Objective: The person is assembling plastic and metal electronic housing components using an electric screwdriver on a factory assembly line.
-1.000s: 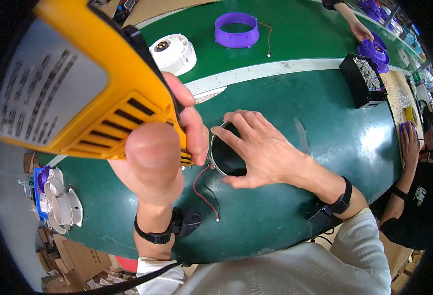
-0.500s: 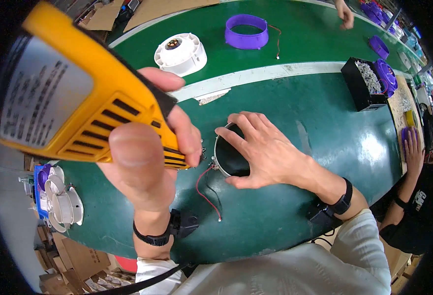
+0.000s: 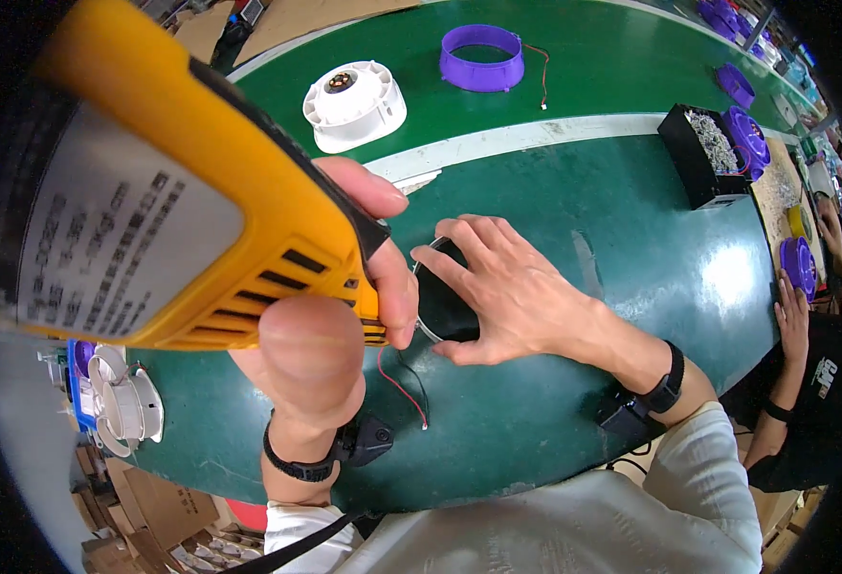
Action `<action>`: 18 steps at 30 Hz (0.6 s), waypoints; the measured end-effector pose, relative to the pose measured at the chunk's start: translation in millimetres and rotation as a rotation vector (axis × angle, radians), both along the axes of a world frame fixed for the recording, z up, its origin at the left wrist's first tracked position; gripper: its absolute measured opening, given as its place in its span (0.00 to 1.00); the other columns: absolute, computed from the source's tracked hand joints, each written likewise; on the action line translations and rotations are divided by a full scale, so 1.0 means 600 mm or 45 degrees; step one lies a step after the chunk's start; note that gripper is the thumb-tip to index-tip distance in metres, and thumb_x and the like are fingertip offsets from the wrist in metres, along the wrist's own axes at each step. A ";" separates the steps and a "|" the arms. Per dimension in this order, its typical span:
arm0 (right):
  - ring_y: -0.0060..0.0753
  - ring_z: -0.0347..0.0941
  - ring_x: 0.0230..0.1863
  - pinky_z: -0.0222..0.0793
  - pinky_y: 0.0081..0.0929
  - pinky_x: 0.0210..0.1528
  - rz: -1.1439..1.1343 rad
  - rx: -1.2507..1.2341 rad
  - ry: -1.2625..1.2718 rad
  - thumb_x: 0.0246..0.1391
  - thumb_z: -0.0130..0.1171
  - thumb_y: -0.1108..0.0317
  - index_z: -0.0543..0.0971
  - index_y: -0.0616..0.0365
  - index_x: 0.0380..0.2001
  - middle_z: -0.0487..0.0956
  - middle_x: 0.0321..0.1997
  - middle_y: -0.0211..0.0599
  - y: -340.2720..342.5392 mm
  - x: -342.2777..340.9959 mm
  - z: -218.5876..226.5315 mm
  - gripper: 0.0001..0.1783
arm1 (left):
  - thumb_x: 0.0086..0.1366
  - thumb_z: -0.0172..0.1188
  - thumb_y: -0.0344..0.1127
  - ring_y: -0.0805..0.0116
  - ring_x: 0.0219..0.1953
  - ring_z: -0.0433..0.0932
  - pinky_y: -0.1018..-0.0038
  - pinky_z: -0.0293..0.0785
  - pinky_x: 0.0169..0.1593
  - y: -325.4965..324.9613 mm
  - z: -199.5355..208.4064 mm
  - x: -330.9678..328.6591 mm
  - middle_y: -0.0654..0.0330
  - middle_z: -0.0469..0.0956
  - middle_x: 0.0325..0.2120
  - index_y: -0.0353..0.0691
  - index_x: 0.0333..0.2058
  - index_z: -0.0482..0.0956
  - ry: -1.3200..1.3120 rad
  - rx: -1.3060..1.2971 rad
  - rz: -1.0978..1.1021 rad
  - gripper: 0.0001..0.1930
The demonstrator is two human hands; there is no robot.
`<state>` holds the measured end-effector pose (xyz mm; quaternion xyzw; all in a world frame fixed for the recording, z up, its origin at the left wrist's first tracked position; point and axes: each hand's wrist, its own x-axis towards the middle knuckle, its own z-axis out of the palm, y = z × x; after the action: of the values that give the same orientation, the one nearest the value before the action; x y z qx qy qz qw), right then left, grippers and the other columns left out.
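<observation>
My left hand [image 3: 321, 349] grips a bulky yellow-and-black power tool [image 3: 277, 230] with vent slots and a grey label. It is raised close to the camera, and its working tip is hidden behind the hand and body. Beside it, my right hand [image 3: 507, 292] spreads over a round dark part with a pale rim [image 3: 447, 306], fingers on the far edge and thumb on the near edge, pressing it to the green table. A red and black wire lead [image 3: 404, 390] with a small white plug trails toward me from beside the round part.
Across a pale divider strip stand a white round housing [image 3: 356, 107] and a purple ring [image 3: 481, 59]. At right are a black box of small metal pieces [image 3: 711, 158], purple parts and a co-worker's hand [image 3: 792, 311]. White rings [image 3: 129, 407] sit at the left edge.
My left hand and the power tool have moved right, closer to the round part. My right hand stays on it. A co-worker's hand at the far top right has gone; another has slid off a purple part.
</observation>
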<state>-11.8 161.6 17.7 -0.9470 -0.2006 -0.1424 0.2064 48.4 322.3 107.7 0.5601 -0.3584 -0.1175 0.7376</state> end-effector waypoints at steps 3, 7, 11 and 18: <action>0.51 0.61 0.52 0.56 0.40 0.56 0.007 0.009 -0.002 0.35 0.58 0.44 0.68 0.63 0.48 0.65 0.49 0.52 0.003 0.000 0.004 0.40 | 0.56 0.45 0.71 0.73 0.09 0.64 0.77 0.62 0.13 0.002 0.007 -0.004 0.61 0.67 0.12 0.30 0.43 0.63 -0.018 0.040 0.024 0.41; 0.51 0.60 0.52 0.55 0.41 0.57 0.006 -0.008 0.007 0.35 0.58 0.44 0.68 0.63 0.49 0.65 0.49 0.53 0.001 0.000 0.001 0.41 | 0.55 0.47 0.70 0.73 0.09 0.63 0.78 0.61 0.12 -0.015 0.002 -0.018 0.61 0.67 0.12 0.32 0.39 0.64 0.327 -0.214 0.055 0.38; 0.51 0.60 0.53 0.55 0.41 0.57 0.008 0.003 0.010 0.35 0.58 0.44 0.68 0.63 0.49 0.65 0.50 0.53 0.003 0.001 0.000 0.41 | 0.55 0.49 0.69 0.73 0.08 0.63 0.78 0.61 0.12 -0.006 0.002 -0.008 0.61 0.66 0.11 0.32 0.38 0.64 0.209 -0.115 -0.008 0.37; 0.51 0.59 0.54 0.55 0.42 0.58 0.000 -0.014 0.027 0.35 0.58 0.44 0.67 0.62 0.50 0.64 0.50 0.52 0.001 -0.002 0.003 0.42 | 0.56 0.49 0.68 0.73 0.09 0.63 0.79 0.62 0.13 0.002 0.004 -0.004 0.62 0.66 0.12 0.32 0.41 0.63 -0.042 0.000 0.132 0.37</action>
<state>-13.2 162.2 19.8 -0.9496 -0.1991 -0.1314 0.2033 46.0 323.4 109.8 0.5799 -0.3412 -0.0699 0.7365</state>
